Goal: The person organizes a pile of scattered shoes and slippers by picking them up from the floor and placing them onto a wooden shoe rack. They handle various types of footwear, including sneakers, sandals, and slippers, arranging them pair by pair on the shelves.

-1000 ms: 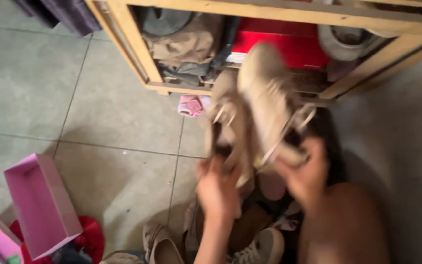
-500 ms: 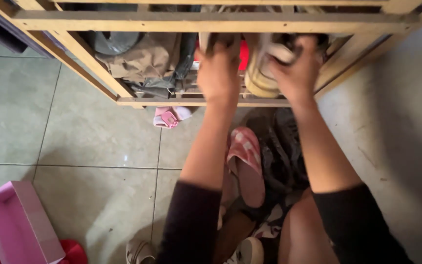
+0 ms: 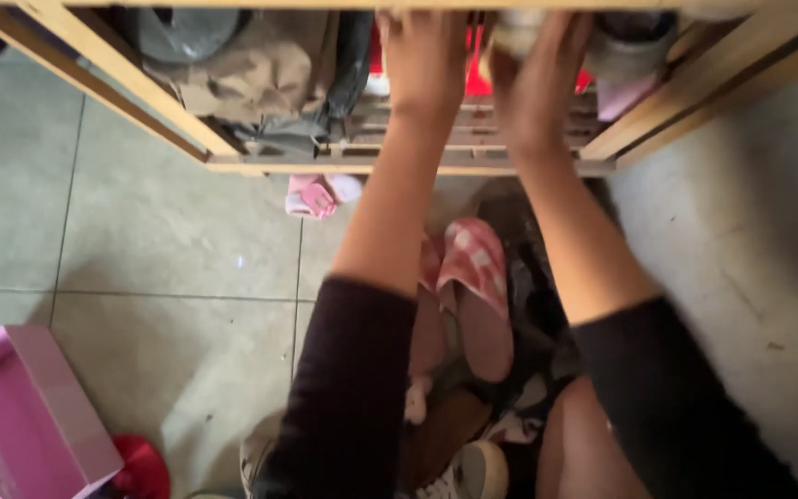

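Both my arms, in dark sleeves, reach up into the lower level of a wooden rack (image 3: pixel 399 164). My right hand (image 3: pixel 538 79) grips a beige shoe (image 3: pixel 513 32) that shows only at the top edge of the view, above the slatted shelf. My left hand (image 3: pixel 422 55) is beside it, fingers stretched into the rack in front of a red box (image 3: pixel 477 85); whether it holds anything is hidden by the frame edge.
Crumpled brown cloth (image 3: pixel 265 79) fills the rack's left part. On the tiled floor lie a pair of pink checked slippers (image 3: pixel 475 268), a small pink sandal (image 3: pixel 311 196), a pink box (image 3: pixel 34 416) and a pale sneaker (image 3: pixel 477 471). A grey wall (image 3: pixel 750 240) stands at the right.
A second ago both hands held a pair of beige shoes up in front of the rack. They have since carried them into the lower shelf and reached deeper in.
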